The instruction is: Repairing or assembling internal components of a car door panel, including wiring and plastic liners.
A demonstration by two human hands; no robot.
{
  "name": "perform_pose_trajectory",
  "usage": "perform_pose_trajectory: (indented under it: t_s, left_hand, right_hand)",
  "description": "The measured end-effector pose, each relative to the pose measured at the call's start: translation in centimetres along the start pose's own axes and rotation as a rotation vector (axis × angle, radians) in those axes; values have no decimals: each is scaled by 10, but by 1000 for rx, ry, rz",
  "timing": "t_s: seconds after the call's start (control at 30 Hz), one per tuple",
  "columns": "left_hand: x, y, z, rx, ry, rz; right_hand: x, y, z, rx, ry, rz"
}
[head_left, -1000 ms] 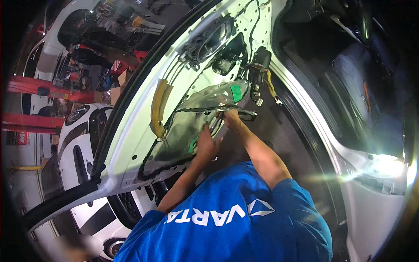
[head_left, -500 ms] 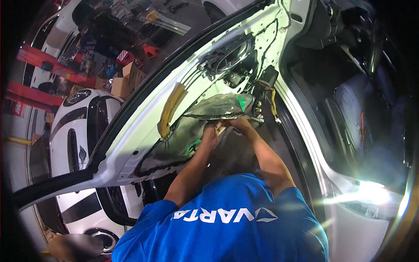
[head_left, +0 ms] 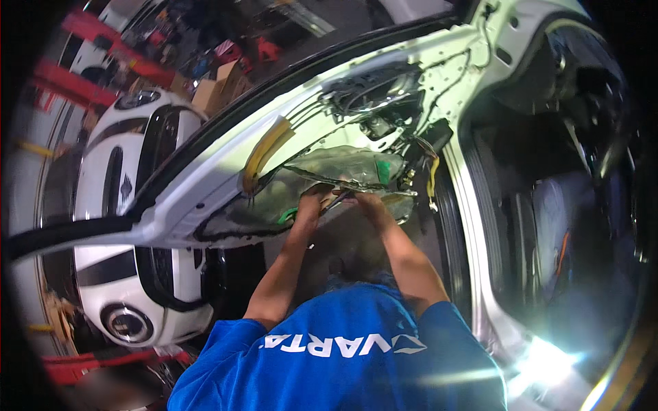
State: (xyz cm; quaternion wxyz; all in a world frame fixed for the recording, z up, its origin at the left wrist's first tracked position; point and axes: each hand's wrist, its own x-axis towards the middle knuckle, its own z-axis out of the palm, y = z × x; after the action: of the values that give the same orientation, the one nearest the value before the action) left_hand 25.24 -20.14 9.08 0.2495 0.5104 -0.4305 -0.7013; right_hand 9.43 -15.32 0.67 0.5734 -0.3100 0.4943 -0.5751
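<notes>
Both my hands are at the lower inner panel of an open white car door [head_left: 430,48], where a loosened, smoky plastic sheet [head_left: 336,161] with green tape patches [head_left: 382,171] has a black sticky edge. My left hand [head_left: 312,202] is closed at the sheet's torn fold, its fingertips hidden. My right hand [head_left: 368,205] is bent under the same fold beside a dark, slim object [head_left: 336,201], fingers curled; what it grips is unclear. A yellow sleeve [head_left: 266,152] over cables lies higher on the door, and a wiring connector [head_left: 432,202] dangles to the right.
The door opening and sill [head_left: 473,246] are on my right, with a bright light [head_left: 545,359] at lower right. Beyond the door at left stand a white car [head_left: 99,157], red lift parts [head_left: 62,85] and cardboard boxes [head_left: 216,89].
My left hand has come up from lower on the sheet to beside my right hand under the fold. The camera view has shifted, bringing more of the lower-left car into sight.
</notes>
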Motion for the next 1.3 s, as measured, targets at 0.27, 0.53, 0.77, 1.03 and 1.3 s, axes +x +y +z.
perform_pose_trajectory:
  t_s: [0.27, 0.53, 0.77, 1.03, 1.3]
  left_hand:
    - [-118, -77, -47, 210, 274, 539]
    - [-259, -134, 1, 474, 393, 439]
    - [-412, -209, -42, 166, 696, 438]
    - [-624, -310, -72, 173, 1128, 642]
    - [-772, -382, -74, 121, 1374, 622]
  right_hand:
    - [-3, 16, -41, -1735, 363, -855]
    - [-110, -10, 35, 334, -130, 479]
    - [-315, 27, 208, -128, -671, 851]
    - [-497, 77, 319, -309, -1011, 1154]
    - [-515, 156, 340, -530, -815, 837]
